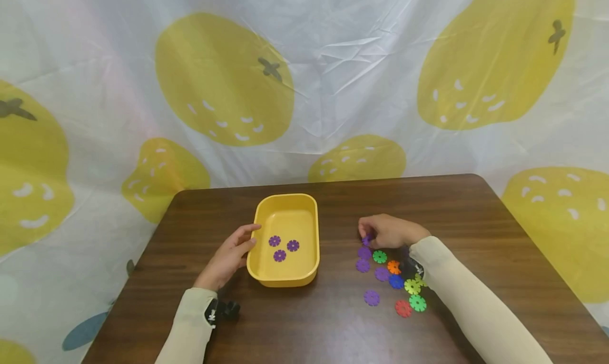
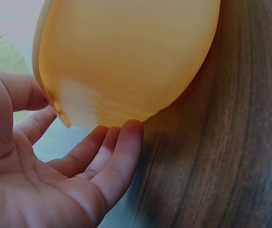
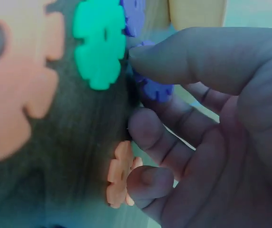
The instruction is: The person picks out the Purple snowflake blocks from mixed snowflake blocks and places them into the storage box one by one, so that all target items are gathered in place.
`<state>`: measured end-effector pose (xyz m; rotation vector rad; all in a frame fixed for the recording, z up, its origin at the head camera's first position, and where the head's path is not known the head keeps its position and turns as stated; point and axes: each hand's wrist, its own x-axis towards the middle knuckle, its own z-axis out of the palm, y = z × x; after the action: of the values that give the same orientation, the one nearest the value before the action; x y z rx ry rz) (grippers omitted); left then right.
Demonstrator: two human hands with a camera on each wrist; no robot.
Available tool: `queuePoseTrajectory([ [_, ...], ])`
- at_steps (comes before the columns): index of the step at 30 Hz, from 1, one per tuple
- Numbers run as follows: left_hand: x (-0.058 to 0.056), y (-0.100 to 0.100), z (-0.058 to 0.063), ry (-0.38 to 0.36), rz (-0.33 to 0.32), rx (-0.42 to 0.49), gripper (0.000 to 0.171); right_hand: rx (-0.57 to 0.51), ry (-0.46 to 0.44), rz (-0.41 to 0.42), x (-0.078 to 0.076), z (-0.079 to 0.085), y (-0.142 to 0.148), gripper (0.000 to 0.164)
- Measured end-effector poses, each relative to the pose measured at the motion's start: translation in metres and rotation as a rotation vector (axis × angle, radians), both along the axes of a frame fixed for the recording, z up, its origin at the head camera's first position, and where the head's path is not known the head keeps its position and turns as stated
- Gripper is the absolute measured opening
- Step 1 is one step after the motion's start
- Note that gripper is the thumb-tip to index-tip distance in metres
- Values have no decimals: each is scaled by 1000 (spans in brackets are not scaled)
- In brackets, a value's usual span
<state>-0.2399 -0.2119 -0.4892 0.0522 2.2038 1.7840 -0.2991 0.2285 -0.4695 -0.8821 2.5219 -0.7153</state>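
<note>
My left hand (image 1: 227, 261) holds the left side of a yellow plastic tray (image 1: 284, 201), thumb at the rim and other fingers against the outer wall, as the left wrist view shows. Inside the tray lie three purple notched discs (image 1: 279, 255). To the right of it, my right hand (image 1: 392, 231) pinches a purple interlocking disc (image 3: 158, 91) between thumb and fingers, low over the table. Just below this hand lie more purple discs (image 1: 363, 265) and a green disc (image 1: 379, 256). In the right wrist view the green disc (image 3: 100, 42) is close to the thumb tip.
Orange (image 1: 394, 267), blue (image 1: 396, 281), yellow (image 1: 412, 287) and red (image 1: 403, 308) discs lie near the right forearm, some partly under it. A lone purple disc (image 1: 372, 298) sits closer to the front. The brown wooden table (image 1: 295, 327) ends at a lemon-patterned curtain (image 1: 323, 89).
</note>
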Motion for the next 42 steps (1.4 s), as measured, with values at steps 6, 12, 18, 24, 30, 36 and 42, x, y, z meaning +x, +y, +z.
queuePoseTrajectory([
  [6,0,0,0,-7,1,-14,44,-39,39,-9,-1,-4,1,23],
  [12,0,1,0,-2,-4,-12,44,-114,86,-23,-1,-6,-2,16],
  [18,-1,2,0,2,-17,-2,45,-193,84,-89,-2,-6,-10,17],
  [24,-2,2,2,1,-9,-1,45,-245,85,-111,-1,3,-22,21],
  [30,-2,3,4,-4,1,-20,45,-301,64,-121,2,14,-36,22],
  [36,0,2,3,-15,12,-23,44,-392,36,-116,3,15,-53,18],
  [42,0,1,2,-11,10,-17,44,-417,79,-121,5,21,-72,18],
])
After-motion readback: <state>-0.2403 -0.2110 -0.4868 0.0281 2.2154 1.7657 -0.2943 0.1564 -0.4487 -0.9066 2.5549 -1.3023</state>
